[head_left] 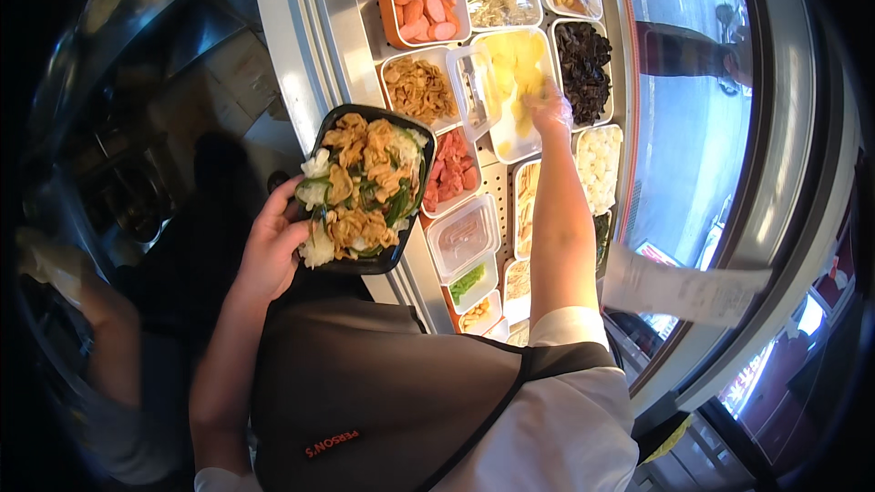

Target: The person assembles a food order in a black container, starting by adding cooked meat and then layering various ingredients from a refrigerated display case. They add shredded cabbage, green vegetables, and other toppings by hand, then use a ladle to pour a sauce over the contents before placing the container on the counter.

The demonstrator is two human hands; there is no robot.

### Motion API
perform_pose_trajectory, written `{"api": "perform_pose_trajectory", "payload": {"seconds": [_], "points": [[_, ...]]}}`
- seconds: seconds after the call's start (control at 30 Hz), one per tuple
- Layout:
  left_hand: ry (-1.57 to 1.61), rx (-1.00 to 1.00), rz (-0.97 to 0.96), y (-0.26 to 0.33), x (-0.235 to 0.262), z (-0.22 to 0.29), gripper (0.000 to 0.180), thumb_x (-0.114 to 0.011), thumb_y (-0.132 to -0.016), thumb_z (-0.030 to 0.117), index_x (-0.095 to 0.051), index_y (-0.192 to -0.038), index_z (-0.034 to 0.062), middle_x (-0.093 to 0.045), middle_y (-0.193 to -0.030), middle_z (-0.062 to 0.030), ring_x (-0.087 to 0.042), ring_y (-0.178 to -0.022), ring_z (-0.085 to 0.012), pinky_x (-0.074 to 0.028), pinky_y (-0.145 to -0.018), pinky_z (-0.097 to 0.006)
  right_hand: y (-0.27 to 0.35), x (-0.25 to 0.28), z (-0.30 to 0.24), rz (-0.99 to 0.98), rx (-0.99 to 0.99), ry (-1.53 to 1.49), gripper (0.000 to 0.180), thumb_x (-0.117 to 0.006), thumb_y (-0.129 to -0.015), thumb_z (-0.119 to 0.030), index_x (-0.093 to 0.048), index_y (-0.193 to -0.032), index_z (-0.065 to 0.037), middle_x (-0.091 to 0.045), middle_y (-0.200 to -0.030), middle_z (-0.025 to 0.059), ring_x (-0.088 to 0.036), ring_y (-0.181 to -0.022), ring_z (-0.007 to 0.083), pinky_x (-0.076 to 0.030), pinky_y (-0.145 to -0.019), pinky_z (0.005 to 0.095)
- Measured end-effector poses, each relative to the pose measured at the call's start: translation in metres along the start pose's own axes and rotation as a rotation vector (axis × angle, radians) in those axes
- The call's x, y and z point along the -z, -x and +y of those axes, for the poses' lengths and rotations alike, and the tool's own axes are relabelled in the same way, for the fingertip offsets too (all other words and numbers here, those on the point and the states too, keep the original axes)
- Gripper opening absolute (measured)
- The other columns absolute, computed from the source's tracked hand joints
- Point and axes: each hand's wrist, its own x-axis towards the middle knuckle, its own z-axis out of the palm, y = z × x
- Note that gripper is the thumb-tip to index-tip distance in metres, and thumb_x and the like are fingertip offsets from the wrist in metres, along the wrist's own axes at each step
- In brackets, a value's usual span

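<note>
My left hand (271, 251) grips the near left rim of a black takeaway tray (421, 141), its thumb and fingers closed on the edge. In the tray lie fried brown pieces (360, 228), white cauliflower-like bits (316, 252) and green strips. My right hand (550, 115), in a clear plastic glove, reaches into a white container (518, 148) of pale yellow slices (515, 55), perhaps potato. Its fingers are down among the slices, smeared and partly hidden, so their grip is unclear. A clear lid (471, 91) leans over that container's left side.
Around it stand tubs of sliced sausage (428, 7), brown strips (419, 87), black fungus (586, 68), red meat (451, 169) and white pieces (599, 164). A paper slip (684, 287) hangs at right by the curved glass. Another person's arm (111, 337) shows at lower left.
</note>
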Motion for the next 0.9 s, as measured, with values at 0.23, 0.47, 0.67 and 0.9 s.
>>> {"api": "perform_pose_trajectory", "payload": {"seconds": [0.23, 0.47, 0.67, 0.9], "points": [[-0.005, 0.018, -0.001, -0.002, 0.005, 0.001, 0.064, -0.051, -0.094, -0.011, -0.039, -0.156, 0.0009, -0.056, -0.143, -0.0169, -0.060, -0.128, -0.0231, -0.053, -0.105, -0.036, -0.011, -0.006, -0.008, 0.066, 0.003, -0.021, 0.062, -0.081, -0.081, -0.035, -0.063, -0.132, -0.004, -0.071, -0.122, 0.0208, -0.066, -0.116, 0.0378, -0.053, -0.097, 0.0453], [-0.010, -0.039, -0.051, -0.005, 0.013, -0.008, 0.064, -0.051, -0.094, -0.011, -0.038, -0.156, -0.0005, -0.054, -0.147, -0.0198, -0.058, -0.131, -0.0243, -0.051, -0.109, -0.037, -0.018, -0.014, 0.000, 0.079, -0.069, -0.154, 0.064, -0.089, -0.079, -0.029, -0.064, -0.132, -0.004, -0.076, -0.114, 0.0162, -0.073, -0.104, 0.0293, -0.056, -0.090, 0.0389], [0.009, -0.022, -0.080, -0.006, 0.009, -0.001, 0.064, -0.051, -0.093, -0.012, -0.039, -0.155, 0.0001, -0.054, -0.147, -0.0191, -0.057, -0.132, -0.0242, -0.050, -0.109, -0.037, -0.015, -0.018, 0.002, 0.060, -0.136, -0.582, 0.051, -0.085, -0.086, -0.022, -0.066, -0.129, -0.003, -0.074, -0.100, 0.0051, -0.067, -0.083, 0.0149, -0.054, -0.074, 0.0310], [0.029, -0.021, -0.076, -0.004, 0.009, -0.003, 0.063, -0.052, -0.094, -0.011, -0.040, -0.155, 0.0007, -0.054, -0.147, -0.0177, -0.057, -0.132, -0.0239, -0.050, -0.108, -0.036, 0.011, 0.002, -0.014, 0.150, -0.335, -0.903, 0.036, -0.079, -0.092, -0.015, -0.065, -0.124, -0.003, -0.069, -0.092, 0.0037, -0.059, -0.073, 0.0121, -0.048, -0.066, 0.0275]]}}
